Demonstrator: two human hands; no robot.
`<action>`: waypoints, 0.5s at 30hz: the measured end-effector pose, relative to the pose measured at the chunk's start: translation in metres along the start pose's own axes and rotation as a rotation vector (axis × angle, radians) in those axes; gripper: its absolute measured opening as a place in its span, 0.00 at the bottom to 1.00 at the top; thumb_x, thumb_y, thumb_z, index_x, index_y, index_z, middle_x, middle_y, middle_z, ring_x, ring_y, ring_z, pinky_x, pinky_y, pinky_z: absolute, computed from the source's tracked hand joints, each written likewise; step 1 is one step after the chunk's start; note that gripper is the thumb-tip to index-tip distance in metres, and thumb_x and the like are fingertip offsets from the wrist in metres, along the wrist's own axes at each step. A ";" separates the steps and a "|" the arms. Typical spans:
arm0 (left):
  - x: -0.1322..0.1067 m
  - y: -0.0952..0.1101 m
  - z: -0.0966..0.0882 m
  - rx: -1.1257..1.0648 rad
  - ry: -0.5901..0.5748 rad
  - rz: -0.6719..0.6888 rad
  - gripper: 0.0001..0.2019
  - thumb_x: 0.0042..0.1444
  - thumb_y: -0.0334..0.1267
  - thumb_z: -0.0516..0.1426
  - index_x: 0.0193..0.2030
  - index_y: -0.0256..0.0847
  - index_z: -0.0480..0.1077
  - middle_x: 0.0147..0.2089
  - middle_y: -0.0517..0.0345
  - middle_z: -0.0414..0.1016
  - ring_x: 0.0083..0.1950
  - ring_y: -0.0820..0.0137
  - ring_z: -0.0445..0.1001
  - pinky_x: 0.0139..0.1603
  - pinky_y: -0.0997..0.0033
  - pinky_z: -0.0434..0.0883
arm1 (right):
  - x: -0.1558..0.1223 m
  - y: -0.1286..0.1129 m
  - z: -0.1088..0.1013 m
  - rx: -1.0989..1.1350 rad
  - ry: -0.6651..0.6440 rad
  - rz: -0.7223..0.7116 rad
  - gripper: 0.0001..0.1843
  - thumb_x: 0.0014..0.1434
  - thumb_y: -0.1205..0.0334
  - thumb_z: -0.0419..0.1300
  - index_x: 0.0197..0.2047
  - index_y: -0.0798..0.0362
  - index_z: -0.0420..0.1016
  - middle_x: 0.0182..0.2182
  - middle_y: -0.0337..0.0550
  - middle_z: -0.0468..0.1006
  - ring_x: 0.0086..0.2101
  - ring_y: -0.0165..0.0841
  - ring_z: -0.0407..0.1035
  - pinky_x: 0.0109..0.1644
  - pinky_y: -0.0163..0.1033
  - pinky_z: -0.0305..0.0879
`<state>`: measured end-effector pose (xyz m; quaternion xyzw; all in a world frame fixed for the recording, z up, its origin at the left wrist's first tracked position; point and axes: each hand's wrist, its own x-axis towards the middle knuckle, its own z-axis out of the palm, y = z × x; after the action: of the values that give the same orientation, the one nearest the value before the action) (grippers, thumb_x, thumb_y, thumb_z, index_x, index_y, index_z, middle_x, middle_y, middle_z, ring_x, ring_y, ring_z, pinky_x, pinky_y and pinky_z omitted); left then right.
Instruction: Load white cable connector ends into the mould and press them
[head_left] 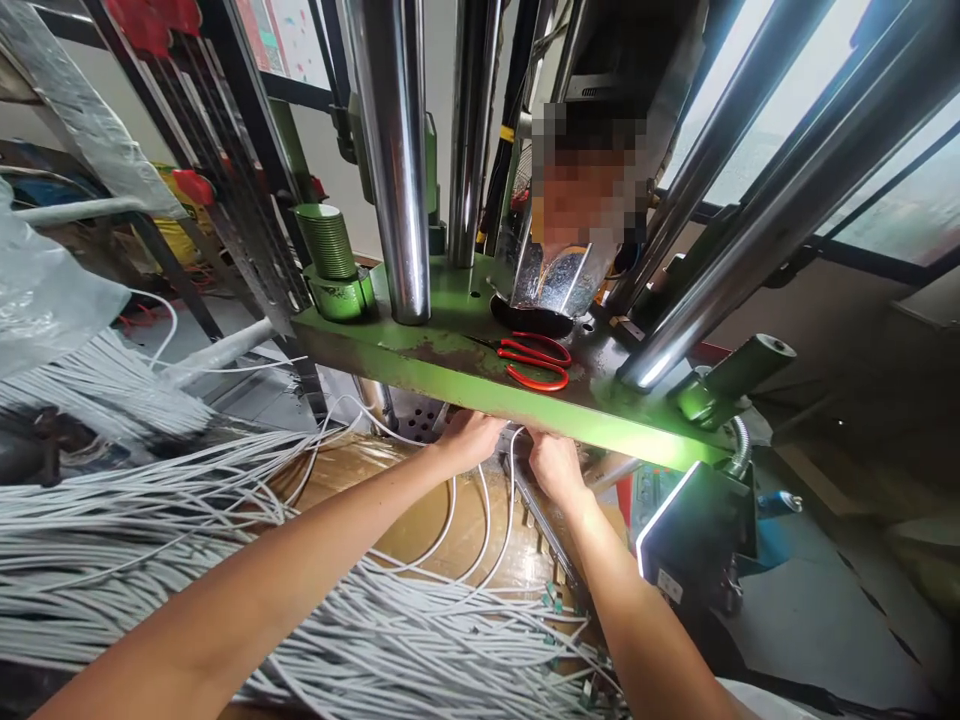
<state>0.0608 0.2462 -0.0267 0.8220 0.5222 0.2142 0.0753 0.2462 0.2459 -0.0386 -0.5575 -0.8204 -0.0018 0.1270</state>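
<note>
Both hands reach under the front edge of a green machine plate [450, 385]. My left hand [472, 438] is closed, its fingertips hidden by the plate's edge. Curled with the knuckles up, my right hand [555, 462] is just to its right. What either hand grips is hidden. Thin white cables [486, 520] rise in loops to the hands, one ending in the gap between them. Below, a large bundle of white cables [420, 620] spreads over a brown surface [409, 500]. Small green pieces [555, 605] show at some cable ends.
Red-handled scissors [536, 352] lie on the plate. Steel columns [401, 180] and a ribbed green cylinder [330, 245] stand on it. A person [585, 190] is behind the plate. At right are a dark box with a bright edge [694, 540] and a spray can [780, 502].
</note>
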 end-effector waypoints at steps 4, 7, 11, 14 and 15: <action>-0.002 -0.001 -0.004 0.038 0.019 -0.030 0.12 0.61 0.35 0.51 0.36 0.40 0.77 0.39 0.48 0.79 0.43 0.59 0.75 0.46 0.63 0.67 | -0.006 0.007 0.001 0.009 0.010 0.045 0.24 0.57 0.79 0.45 0.50 0.59 0.74 0.42 0.52 0.79 0.44 0.38 0.71 0.49 0.41 0.64; -0.012 -0.006 -0.015 0.059 0.052 -0.093 0.16 0.63 0.38 0.49 0.32 0.40 0.77 0.35 0.48 0.79 0.40 0.61 0.75 0.45 0.64 0.66 | -0.012 0.010 0.001 0.009 0.012 0.050 0.26 0.56 0.80 0.43 0.50 0.59 0.74 0.39 0.51 0.80 0.41 0.37 0.72 0.48 0.40 0.65; -0.021 -0.012 -0.023 0.049 0.057 -0.137 0.16 0.64 0.39 0.49 0.31 0.41 0.76 0.34 0.50 0.78 0.41 0.61 0.75 0.46 0.64 0.67 | -0.015 0.003 -0.001 -0.020 0.007 0.022 0.26 0.57 0.79 0.45 0.54 0.55 0.72 0.42 0.50 0.80 0.45 0.38 0.72 0.52 0.40 0.64; -0.017 -0.016 -0.020 0.005 0.049 -0.169 0.13 0.65 0.36 0.50 0.34 0.38 0.74 0.37 0.49 0.77 0.41 0.63 0.75 0.47 0.61 0.70 | -0.013 -0.002 -0.008 -0.082 0.002 0.041 0.22 0.57 0.79 0.47 0.50 0.60 0.75 0.39 0.54 0.80 0.43 0.41 0.73 0.51 0.43 0.66; -0.015 -0.020 -0.022 -0.018 0.051 -0.175 0.10 0.65 0.37 0.52 0.38 0.38 0.74 0.41 0.50 0.76 0.43 0.64 0.75 0.47 0.60 0.71 | -0.011 -0.004 -0.011 -0.097 0.005 0.032 0.21 0.57 0.80 0.48 0.48 0.60 0.76 0.39 0.55 0.80 0.43 0.41 0.73 0.51 0.43 0.66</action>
<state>0.0297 0.2394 -0.0184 0.7668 0.5919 0.2324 0.0876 0.2482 0.2327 -0.0296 -0.5761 -0.8100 -0.0409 0.1019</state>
